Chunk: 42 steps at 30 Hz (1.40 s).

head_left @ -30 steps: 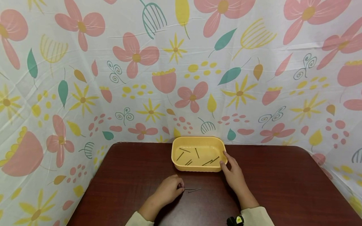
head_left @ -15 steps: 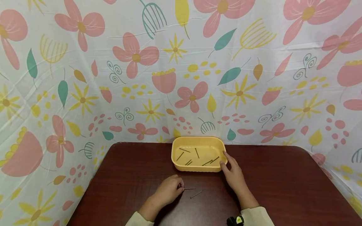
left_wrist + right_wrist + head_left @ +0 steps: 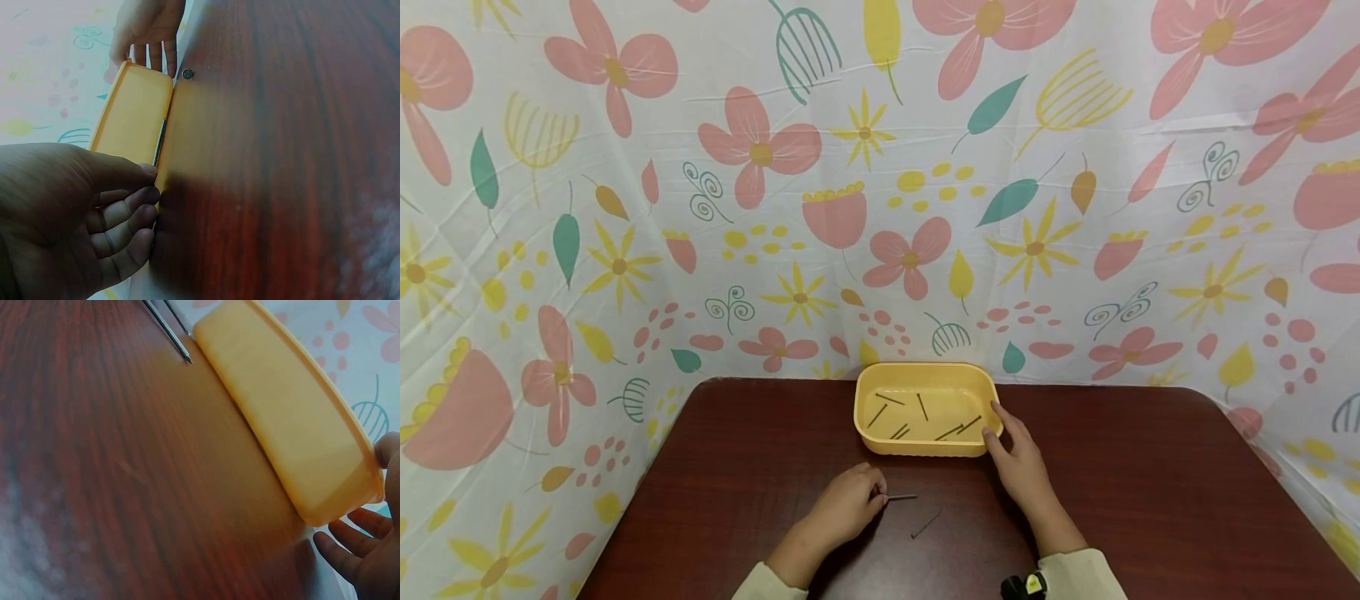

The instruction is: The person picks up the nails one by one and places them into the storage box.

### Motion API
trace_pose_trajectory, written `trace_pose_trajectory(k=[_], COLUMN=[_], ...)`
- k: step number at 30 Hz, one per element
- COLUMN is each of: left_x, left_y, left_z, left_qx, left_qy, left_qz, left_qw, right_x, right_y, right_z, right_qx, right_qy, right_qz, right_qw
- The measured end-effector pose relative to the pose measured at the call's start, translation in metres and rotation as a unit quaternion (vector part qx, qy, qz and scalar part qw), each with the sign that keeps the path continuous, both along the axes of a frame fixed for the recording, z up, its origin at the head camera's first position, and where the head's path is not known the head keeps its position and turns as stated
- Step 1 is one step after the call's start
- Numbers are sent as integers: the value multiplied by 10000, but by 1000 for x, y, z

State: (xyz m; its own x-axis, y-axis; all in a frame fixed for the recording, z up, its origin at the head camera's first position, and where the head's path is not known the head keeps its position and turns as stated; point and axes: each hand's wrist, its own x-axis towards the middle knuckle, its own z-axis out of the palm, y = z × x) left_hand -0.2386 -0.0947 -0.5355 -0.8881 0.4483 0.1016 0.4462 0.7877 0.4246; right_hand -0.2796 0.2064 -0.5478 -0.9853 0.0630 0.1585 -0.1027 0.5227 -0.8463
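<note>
My left hand (image 3: 847, 502) pinches a nail (image 3: 902, 497) between thumb and forefinger, low over the table. Its shank (image 3: 160, 142) points away from the fingers, and the pinched end is hidden. A second, loose nail (image 3: 927, 524) lies on the table just right of and nearer than the held one; its round head faces the left wrist view. My right hand (image 3: 1020, 462) holds the front right corner of a yellow plastic tray (image 3: 925, 448). In the right wrist view the thumb (image 3: 387, 449) touches the rim and the other fingers spread around the tray's end.
Several nails (image 3: 922, 407) lie scattered on the tray's floor. The tray stands at the back edge of a dark red wooden table (image 3: 737, 467), close to a flower-printed curtain (image 3: 760, 250). A small black and yellow object (image 3: 1024, 586) sits by the right sleeve.
The loose nail came away from beside the held nail, turned, and moved nearer and to the right. The held nail's free end has tilted slightly up. Both hands and the tray stayed in place.
</note>
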Motion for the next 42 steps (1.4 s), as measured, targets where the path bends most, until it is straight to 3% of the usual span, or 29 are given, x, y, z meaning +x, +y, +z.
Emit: trace_pose_trajectory(k=[16, 29, 42], left_x=[-2, -1, -7], left_y=[0, 0, 0], left_z=[2, 13, 21], left_qx=[110, 258, 578], left_qy=[12, 318, 510], left_qz=[91, 126, 182], left_qw=[9999, 9991, 9969], right_x=[2, 1, 2], right_y=[0, -1, -2], right_z=[2, 2, 4], right_qx=[-36, -32, -39], right_qy=[-66, -20, -44], right_qz=[29, 16, 13], right_qw=[10000, 10000, 10000])
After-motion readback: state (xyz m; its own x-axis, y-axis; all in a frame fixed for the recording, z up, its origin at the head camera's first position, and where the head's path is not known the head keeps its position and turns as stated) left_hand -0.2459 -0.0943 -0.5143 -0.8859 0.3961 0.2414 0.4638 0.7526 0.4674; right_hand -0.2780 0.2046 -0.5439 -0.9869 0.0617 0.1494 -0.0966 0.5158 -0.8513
